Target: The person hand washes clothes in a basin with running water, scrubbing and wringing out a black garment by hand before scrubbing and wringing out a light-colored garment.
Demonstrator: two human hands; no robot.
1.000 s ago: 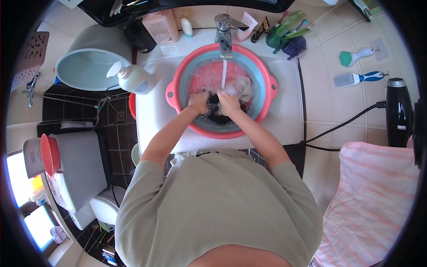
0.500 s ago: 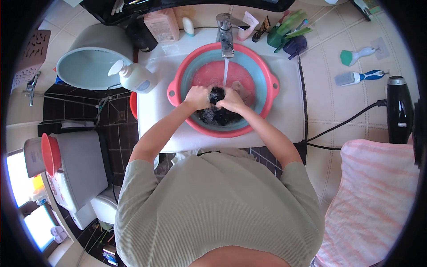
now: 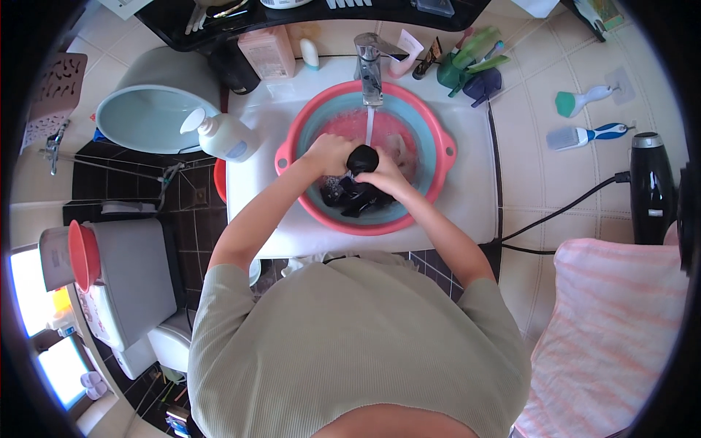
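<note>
A dark wet cloth (image 3: 355, 198) is gripped between my two hands over a pink-and-blue basin (image 3: 290, 135). My left hand (image 3: 330, 153) is closed on its left side, and my right hand (image 3: 382, 174) on its right. Between them the fabric bulges up in a smooth, rounded black lump; its lower folds hang at the water. What kind of garment it is, I cannot make out. Water runs from the chrome faucet (image 3: 370, 73) just beyond my hands. A paler, greyish-pink cloth (image 3: 399, 150) lies in the water right of the stream.
The basin sits in a white sink (image 3: 471, 182). Left of it stand a white pump bottle (image 3: 228, 137) and a large pale-blue bucket (image 3: 157, 117). Toothbrush cups (image 3: 482, 82) stand behind on the right. A hair dryer (image 3: 652, 190) and a striped towel (image 3: 613, 314) hang at right.
The fabric between my hands, crumpled and splashed before, now swells into a smooth rounded lump. My hands stay at nearly the same place, and the view has shifted slightly.
</note>
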